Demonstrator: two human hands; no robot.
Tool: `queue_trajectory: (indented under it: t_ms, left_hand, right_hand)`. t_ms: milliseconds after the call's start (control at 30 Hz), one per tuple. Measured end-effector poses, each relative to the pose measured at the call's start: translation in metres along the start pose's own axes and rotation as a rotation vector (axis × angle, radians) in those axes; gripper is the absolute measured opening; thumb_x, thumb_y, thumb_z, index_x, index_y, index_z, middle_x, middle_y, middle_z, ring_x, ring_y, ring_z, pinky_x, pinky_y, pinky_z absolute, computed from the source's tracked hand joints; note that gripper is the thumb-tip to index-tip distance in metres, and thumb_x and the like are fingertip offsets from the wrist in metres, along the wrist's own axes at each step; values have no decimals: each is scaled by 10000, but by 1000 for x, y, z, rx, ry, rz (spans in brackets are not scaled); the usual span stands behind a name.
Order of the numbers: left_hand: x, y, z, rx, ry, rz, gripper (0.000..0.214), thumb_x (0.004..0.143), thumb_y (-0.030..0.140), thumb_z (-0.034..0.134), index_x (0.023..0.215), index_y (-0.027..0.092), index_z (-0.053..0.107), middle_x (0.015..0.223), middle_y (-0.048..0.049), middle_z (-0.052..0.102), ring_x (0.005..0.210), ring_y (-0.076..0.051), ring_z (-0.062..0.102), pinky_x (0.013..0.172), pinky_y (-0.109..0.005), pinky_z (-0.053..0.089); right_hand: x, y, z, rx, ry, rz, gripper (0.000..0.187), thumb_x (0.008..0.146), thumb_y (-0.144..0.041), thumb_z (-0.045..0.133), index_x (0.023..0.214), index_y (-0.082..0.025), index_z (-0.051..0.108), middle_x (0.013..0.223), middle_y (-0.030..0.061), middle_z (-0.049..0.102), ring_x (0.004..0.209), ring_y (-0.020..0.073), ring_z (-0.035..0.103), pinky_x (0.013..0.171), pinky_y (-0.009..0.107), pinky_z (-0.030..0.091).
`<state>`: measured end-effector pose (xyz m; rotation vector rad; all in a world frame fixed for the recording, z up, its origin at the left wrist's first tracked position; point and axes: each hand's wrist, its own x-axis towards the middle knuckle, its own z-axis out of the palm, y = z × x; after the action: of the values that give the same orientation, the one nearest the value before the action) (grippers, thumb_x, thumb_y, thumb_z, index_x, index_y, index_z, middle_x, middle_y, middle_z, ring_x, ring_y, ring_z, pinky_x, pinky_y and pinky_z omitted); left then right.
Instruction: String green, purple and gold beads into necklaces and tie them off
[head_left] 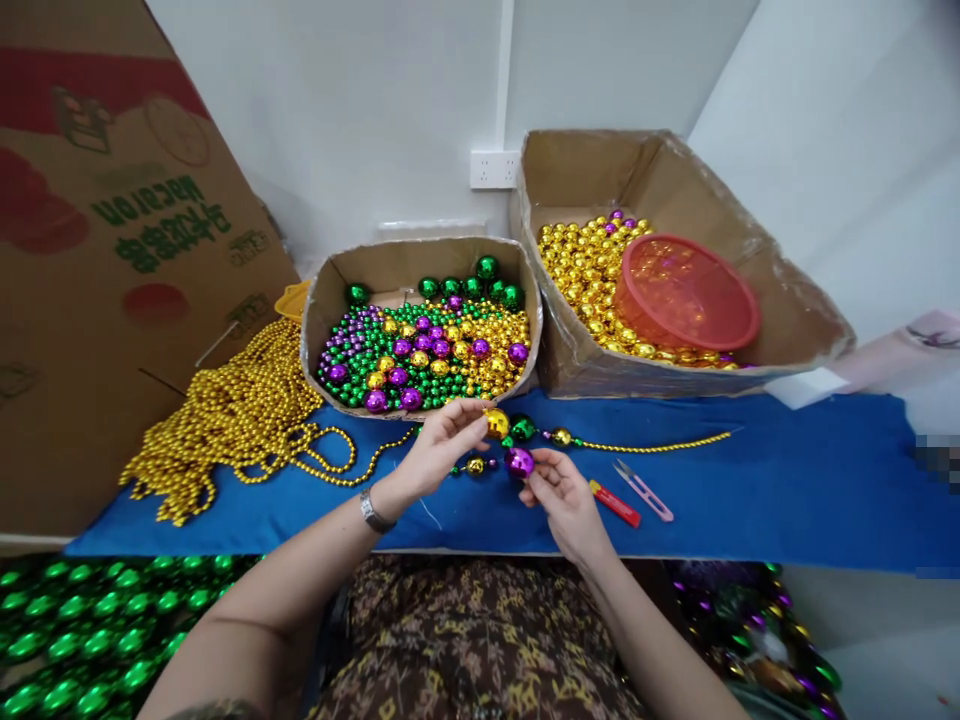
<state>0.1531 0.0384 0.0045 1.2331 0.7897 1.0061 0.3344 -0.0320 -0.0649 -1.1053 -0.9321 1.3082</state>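
My left hand (439, 450), with a wristband at the wrist, pinches a large gold bead (496, 424) between thumb and fingers. Just below and to the right, my right hand (566, 500) grips a large purple bead (519, 463). A big green bead (523, 428) lies beside them, and a small green bead shows between. From this cluster a string of small gold beads (652, 447) runs right, past another gold bead (562, 437). Under my left hand sits one more gold bead (475, 466). Fingertips partly cover the held beads.
Behind my hands stands a carton (309, 350) of mixed beads; right of it, a larger carton (787, 260) holds gold beads and a red basket (690, 295). Gold bead strands (232, 420) pile up left. Pink thread snips (645, 490) and a red-yellow tool (616, 504) lie on the blue cloth (787, 490).
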Motion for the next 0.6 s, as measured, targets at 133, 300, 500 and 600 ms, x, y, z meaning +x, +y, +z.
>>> queue_trajectory:
  t_ms: [133, 300, 500, 600]
  left_hand:
    - [10, 20, -20, 138, 54, 81, 347, 873, 448, 586, 1090, 187, 660, 1038, -95, 692, 889, -191, 658, 751, -299, 546]
    - [51, 58, -97, 875, 435, 317, 258, 877, 342, 567, 1044, 176, 671, 959, -81, 713, 822, -182, 636, 767, -293, 497]
    - [105, 69, -191, 1665, 443, -112, 325, 865, 211, 500, 1128, 107, 660, 1060, -170, 703, 1011, -299, 636, 900, -381, 456]
    - [120, 60, -205, 1702, 373, -177, 303, 787, 158, 561, 1057, 107, 690, 1008, -183, 706, 1005, -314, 642, 893, -384, 469]
  right_hand:
    - [0, -6, -4, 1, 10, -57, 345, 808, -434, 688, 1048, -223, 556, 792, -5, 623, 591, 112, 603, 535, 241, 512]
    - [-2, -10, -9, 9, 15, -72, 305, 817, -401, 687, 1033, -224, 566, 817, 2, 613, 588, 105, 585, 525, 237, 489]
    - [-1, -9, -8, 18, 25, -73, 308, 808, -411, 697, 1017, -221, 574, 792, -3, 601, 566, 101, 567, 505, 232, 475]
    - [0, -11, -6, -5, 32, -70, 325, 800, -426, 704, 1014, -215, 579, 782, -5, 598, 568, 102, 571, 506, 228, 469]
